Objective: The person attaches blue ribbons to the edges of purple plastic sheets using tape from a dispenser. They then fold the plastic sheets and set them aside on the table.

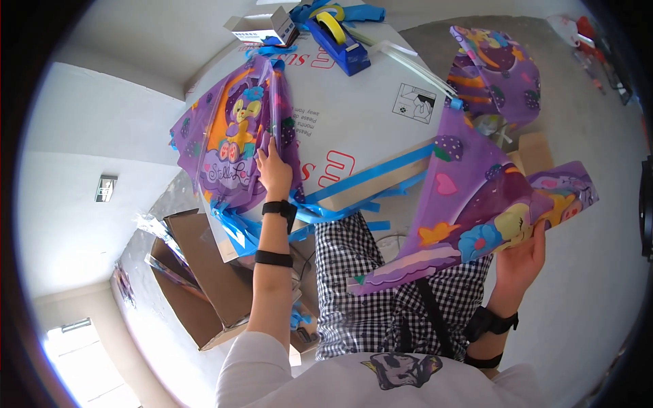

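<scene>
A purple kite [224, 102] with a cartoon animal print lies flat at the left of the white work board, a raised fold running down its right part. My left hand [274, 175] is on that fold, its fingers closed at the ridge. A second purple kite [469, 183], loosely folded, hangs over my lap and the board's right edge. Its lower printed edge is gripped by my right hand [520, 268], with the thumb in front and the other fingers hidden behind. Blue ribbons [235, 228] trail along the near edge of the board.
A blue tape dispenser [340, 44] with yellow tape and a small white box [262, 28] stand at the far edge. Thin white rods [408, 58] lie at far right. Another purple printed piece [500, 75] sits beyond. A brown carton [211, 272] stands open at left.
</scene>
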Demonstrator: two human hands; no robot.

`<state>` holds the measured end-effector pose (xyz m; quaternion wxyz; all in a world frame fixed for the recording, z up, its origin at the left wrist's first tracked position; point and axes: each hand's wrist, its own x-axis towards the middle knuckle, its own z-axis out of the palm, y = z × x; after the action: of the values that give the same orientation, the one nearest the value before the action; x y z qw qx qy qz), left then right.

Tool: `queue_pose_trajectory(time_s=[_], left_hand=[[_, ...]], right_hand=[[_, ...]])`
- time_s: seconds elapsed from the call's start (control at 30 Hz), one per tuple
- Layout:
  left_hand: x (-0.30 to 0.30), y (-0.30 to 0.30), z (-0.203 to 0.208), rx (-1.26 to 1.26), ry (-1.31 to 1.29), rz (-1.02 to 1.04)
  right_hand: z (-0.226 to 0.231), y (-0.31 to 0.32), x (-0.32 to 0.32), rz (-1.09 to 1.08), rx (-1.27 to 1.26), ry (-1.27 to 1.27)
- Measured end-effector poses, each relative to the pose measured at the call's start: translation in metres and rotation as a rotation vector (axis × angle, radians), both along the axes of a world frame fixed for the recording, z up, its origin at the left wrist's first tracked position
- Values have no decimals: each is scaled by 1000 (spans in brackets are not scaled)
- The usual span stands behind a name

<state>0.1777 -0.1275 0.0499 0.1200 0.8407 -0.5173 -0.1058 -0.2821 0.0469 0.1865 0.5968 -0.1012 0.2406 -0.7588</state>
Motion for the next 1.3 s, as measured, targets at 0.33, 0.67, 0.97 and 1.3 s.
queue_pose_trajectory(time_s=[0.33, 0.67, 0.97, 1.3], left_hand=[[111, -40, -4, -90, -362, -344], [53, 2, 41, -4, -618, -383], [-58, 107, 19, -210, -132, -778], [71, 146, 24, 7, -249, -368]], right_hand=[[3, 2, 11, -13, 20, 71], [38, -48, 19, 49, -81, 194], [72, -191, 70, 350, -278, 238], [69, -135, 109, 364, -364, 199]])
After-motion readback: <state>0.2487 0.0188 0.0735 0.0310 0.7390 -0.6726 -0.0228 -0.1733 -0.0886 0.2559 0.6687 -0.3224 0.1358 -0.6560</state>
